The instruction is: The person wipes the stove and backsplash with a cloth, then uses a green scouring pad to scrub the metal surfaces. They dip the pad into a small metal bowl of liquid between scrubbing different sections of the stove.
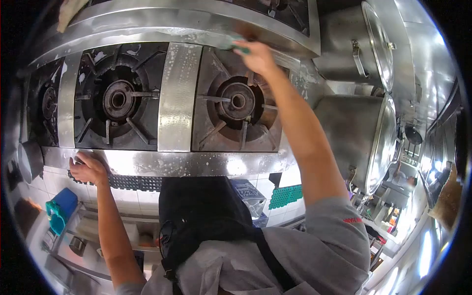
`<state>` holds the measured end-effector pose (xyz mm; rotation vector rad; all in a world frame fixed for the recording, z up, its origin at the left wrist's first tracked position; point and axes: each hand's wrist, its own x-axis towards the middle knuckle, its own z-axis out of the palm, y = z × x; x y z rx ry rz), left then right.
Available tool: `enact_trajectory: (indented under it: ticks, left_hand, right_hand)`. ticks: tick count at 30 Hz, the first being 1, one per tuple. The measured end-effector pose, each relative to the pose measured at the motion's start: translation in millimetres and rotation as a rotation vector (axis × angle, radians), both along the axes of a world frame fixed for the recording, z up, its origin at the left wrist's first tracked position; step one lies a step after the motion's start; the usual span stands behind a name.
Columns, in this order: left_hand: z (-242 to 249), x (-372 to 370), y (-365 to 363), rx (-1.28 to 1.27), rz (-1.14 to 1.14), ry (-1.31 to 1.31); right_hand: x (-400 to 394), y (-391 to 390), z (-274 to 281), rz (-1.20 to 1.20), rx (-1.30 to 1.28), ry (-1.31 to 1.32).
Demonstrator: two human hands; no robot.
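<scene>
My right hand (256, 56) is closed round a green brush or scrubber (239, 45), which touches the raised steel ledge (187, 35) behind the burners. Whitish suds streak the ledge beside it. My left hand (88, 168) rests on the front steel edge of the stove (132, 160), its fingers apart and nothing in them. A burner (238, 101) with a black grate lies just below my right hand, and a second burner (118, 100) is farther left. Wet drops and foam cover the steel strip (177, 93) between them.
Two large steel pots with lids (344, 46) (351, 137) stand right of the stove. Another burner (49, 103) is at the far left, near a small metal pan (30, 160). Under the stove are a blue container (65, 200), a printed box (247, 194) and a green mat (286, 196).
</scene>
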<state>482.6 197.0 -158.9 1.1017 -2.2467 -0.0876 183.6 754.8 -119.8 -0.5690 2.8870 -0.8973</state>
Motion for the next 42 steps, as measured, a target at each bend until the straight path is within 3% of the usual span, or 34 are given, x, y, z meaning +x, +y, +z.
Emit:
enact_trajectory:
  ticks: [2,3,4,5,7,8,10,12,15,18,22,24,27,28,31,33,37,38,40,41,42]
  left_hand:
    - [4,-1,3,0.036,0.013,-0.010]
    - [7,-2,5,0.041,-0.002,-0.034]
    - [8,-2,7,0.044,-0.011,-0.056]
    - [10,-3,8,0.026,-0.029,-0.037]
    - [6,-1,6,-0.022,-0.045,-0.029]
    - [6,0,6,-0.022,-0.041,-0.029]
    - [7,-2,7,-0.033,-0.049,-0.018]
    - [5,-1,5,-0.039,-0.048,-0.027]
    - [7,-1,7,-0.022,-0.033,-0.047]
    - [5,-2,3,-0.029,-0.037,-0.060]
    - [11,-4,9,0.021,-0.026,-0.073]
    - [12,-3,10,-0.007,-0.060,-0.050]
    - [18,-4,14,-0.002,-0.085,-0.038]
    - [19,-5,15,0.023,-0.069,-0.047]
    - [17,-3,13,0.041,-0.087,-0.066]
    - [18,-2,12,0.029,-0.113,-0.085]
    - [20,-2,14,0.010,-0.113,-0.116]
    - [23,-2,15,0.048,-0.108,-0.123]
    - [19,-2,15,0.033,-0.122,-0.125]
    - [19,-2,13,0.013,-0.135,-0.137]
    - [27,-5,18,0.008,-0.150,-0.157]
  right_hand:
    - [34,58,48,-0.239,0.091,-0.093]
    - [44,105,36,-0.313,0.030,-0.075]
    - [49,144,27,-0.211,-0.035,0.103]
    - [46,141,33,-0.191,-0.035,0.102]
    - [46,129,44,-0.546,0.188,-0.174]
    - [38,112,35,-0.339,0.195,-0.057]
    - [23,18,47,-0.163,0.158,-0.059]
    - [10,-74,57,-0.214,0.184,-0.138]
    - [-10,-122,23,-0.077,0.050,-0.151]
    - [5,-63,38,-0.081,0.096,-0.147]
    - [42,98,39,-0.385,0.105,-0.073]
    - [43,128,30,-0.511,0.152,-0.037]
    - [36,15,67,-0.419,0.021,-0.256]
    - [27,-10,41,-0.132,0.039,-0.029]
    - [-10,-118,10,-0.101,-0.010,-0.131]
    - [-14,-145,14,0.002,-0.020,0.038]
    - [5,-62,37,-0.109,0.037,-0.111]
    - [7,-8,18,-0.104,0.059,0.070]
    - [28,72,48,-0.353,0.117,-0.185]
    - [37,124,37,-0.318,0.169,-0.021]
    - [42,154,29,-0.395,0.127,-0.070]
